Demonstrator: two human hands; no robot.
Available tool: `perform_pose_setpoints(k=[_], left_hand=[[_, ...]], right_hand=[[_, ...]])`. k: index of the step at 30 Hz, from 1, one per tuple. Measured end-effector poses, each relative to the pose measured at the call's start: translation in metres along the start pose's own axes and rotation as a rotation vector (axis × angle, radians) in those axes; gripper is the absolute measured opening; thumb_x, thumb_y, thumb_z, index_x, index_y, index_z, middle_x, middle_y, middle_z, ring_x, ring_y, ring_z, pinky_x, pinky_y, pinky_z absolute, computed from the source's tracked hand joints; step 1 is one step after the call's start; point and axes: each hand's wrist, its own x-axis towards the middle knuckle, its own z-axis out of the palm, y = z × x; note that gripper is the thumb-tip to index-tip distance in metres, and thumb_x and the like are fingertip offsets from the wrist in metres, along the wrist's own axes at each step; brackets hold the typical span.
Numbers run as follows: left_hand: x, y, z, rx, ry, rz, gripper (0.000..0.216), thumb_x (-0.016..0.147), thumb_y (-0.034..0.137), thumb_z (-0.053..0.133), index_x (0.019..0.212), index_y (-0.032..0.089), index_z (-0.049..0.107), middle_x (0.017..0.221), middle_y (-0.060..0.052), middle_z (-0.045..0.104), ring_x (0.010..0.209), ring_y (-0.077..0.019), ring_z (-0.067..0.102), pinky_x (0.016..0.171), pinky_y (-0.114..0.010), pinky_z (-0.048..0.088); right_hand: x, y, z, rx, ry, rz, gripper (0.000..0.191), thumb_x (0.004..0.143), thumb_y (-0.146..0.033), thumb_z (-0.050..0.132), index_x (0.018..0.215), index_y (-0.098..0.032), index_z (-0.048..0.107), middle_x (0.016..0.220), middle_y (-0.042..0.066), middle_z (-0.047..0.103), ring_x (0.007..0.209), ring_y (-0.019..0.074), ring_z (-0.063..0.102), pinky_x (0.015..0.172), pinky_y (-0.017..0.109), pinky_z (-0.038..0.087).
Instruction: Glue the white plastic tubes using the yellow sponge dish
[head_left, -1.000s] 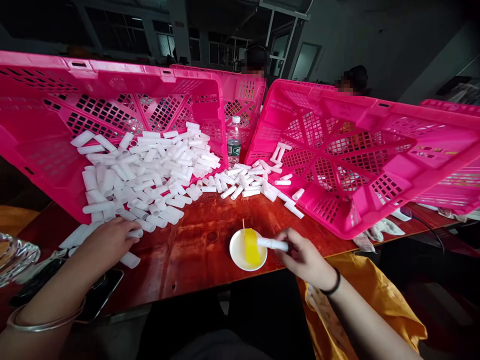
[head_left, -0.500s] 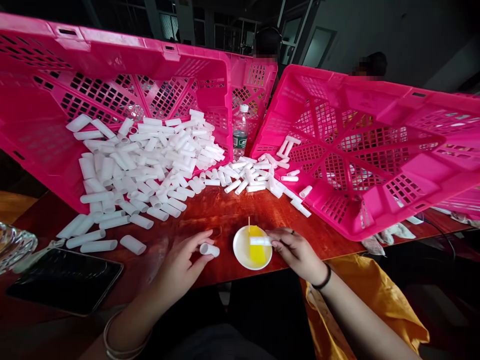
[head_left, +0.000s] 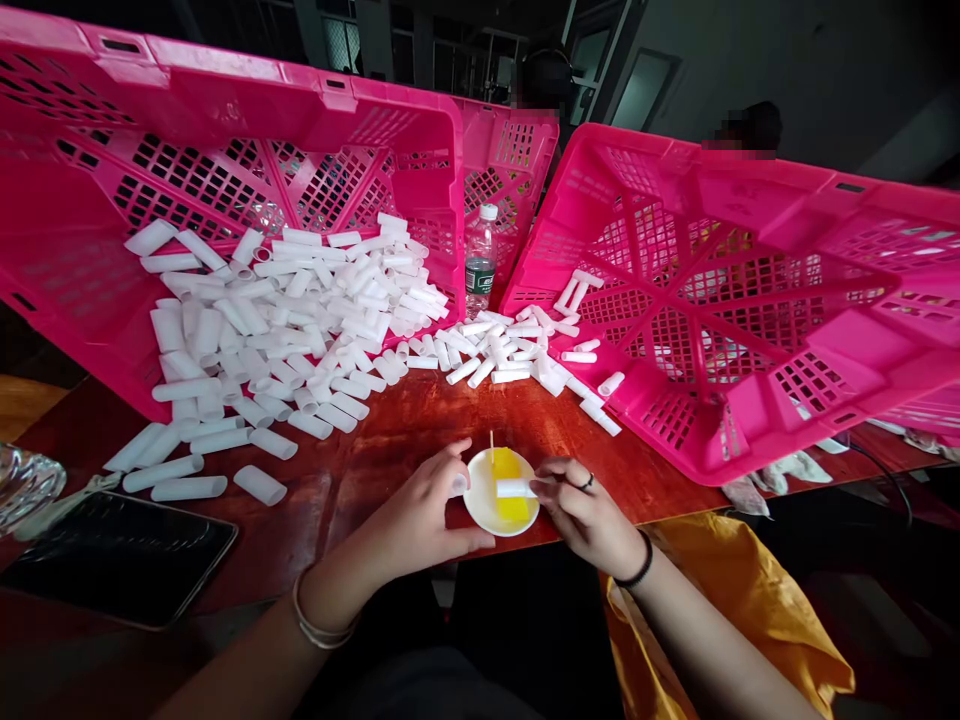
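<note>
My left hand [head_left: 424, 510] is at the left rim of a small white dish [head_left: 481, 508], its thumb stretched along the dish's near edge. A white plastic tube [head_left: 458, 485] shows in its curled fingers, mostly hidden by them. Between the fingertips of my right hand [head_left: 581, 505] another white tube [head_left: 513, 488] lies level above a yellow sponge-like block [head_left: 511, 509] in the dish. Whether this tube touches the block I cannot tell. A thin wooden stick [head_left: 492, 447] stands up at the block's far end.
At left, a tipped pink crate [head_left: 67, 250] spills a heap of white tubes [head_left: 300, 310] onto the red-brown table [head_left: 390, 420]. A second pink crate [head_left: 810, 300] stands right, with smaller pieces near it. A bottle [head_left: 480, 265] is between them. A dark tablet [head_left: 124, 555] lies left.
My left hand has moved right to the dish, and its thumb has come away from the tube, which sits deeper in the fingers. My right hand with its tube has shifted slightly left.
</note>
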Motion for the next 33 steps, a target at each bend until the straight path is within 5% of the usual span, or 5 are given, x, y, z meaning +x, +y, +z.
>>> perform_pose_setpoints(k=[4, 17, 24, 28, 33], left_hand=[[0.01, 0.003, 0.011, 0.062, -0.012, -0.016, 0.077, 0.045, 0.049, 0.089, 0.106, 0.02, 0.052, 0.142, -0.019, 0.044, 0.13, -0.0387, 0.043, 0.103, -0.054, 0.042], [0.014, 0.003, 0.006, 0.099, -0.066, -0.058, 0.078, 0.049, 0.035, 0.089, 0.114, 0.018, 0.05, 0.128, -0.015, 0.055, 0.121, -0.0329, 0.051, 0.102, -0.049, 0.043], [0.008, -0.005, -0.008, 0.155, -0.097, 0.098, 0.068, 0.058, 0.042, 0.084, 0.113, 0.019, 0.05, 0.146, -0.017, 0.035, 0.14, -0.039, 0.024, 0.109, -0.055, 0.034], [-0.004, 0.001, -0.021, 0.158, -0.005, 0.037, 0.019, 0.093, 0.029, 0.048, 0.109, 0.02, 0.048, 0.131, -0.014, 0.05, 0.12, -0.0259, 0.053, 0.095, -0.04, 0.049], [-0.014, 0.022, -0.024, 0.191, 0.0, 0.077, 0.017, 0.095, 0.027, 0.049, 0.112, 0.021, 0.049, 0.105, -0.005, 0.063, 0.097, -0.0191, 0.062, 0.084, -0.031, 0.052]], right_hand=[[0.002, -0.001, -0.003, 0.114, -0.012, 0.134, 0.032, 0.092, -0.02, 0.054, 0.123, -0.023, 0.053, 0.11, 0.011, 0.063, 0.102, 0.0217, 0.063, 0.086, 0.037, 0.055], [0.008, -0.008, 0.001, 0.104, 0.033, 0.168, 0.023, 0.092, -0.018, 0.053, 0.115, -0.021, 0.056, 0.097, 0.008, 0.066, 0.088, 0.0182, 0.066, 0.077, 0.031, 0.057], [0.002, -0.001, 0.008, -0.171, 0.109, -0.254, 0.017, 0.087, -0.006, 0.053, 0.092, -0.019, 0.062, 0.098, 0.009, 0.062, 0.09, 0.0213, 0.061, 0.076, 0.036, 0.054], [0.007, -0.01, 0.011, 0.225, 0.233, 0.035, 0.015, 0.087, -0.013, 0.058, 0.099, -0.023, 0.057, 0.1, 0.008, 0.065, 0.094, 0.0202, 0.064, 0.079, 0.036, 0.055], [0.018, -0.046, 0.003, 0.607, 0.227, 0.336, 0.015, 0.086, -0.028, 0.065, 0.099, -0.022, 0.063, 0.09, 0.005, 0.069, 0.075, 0.0144, 0.065, 0.066, 0.025, 0.055]])
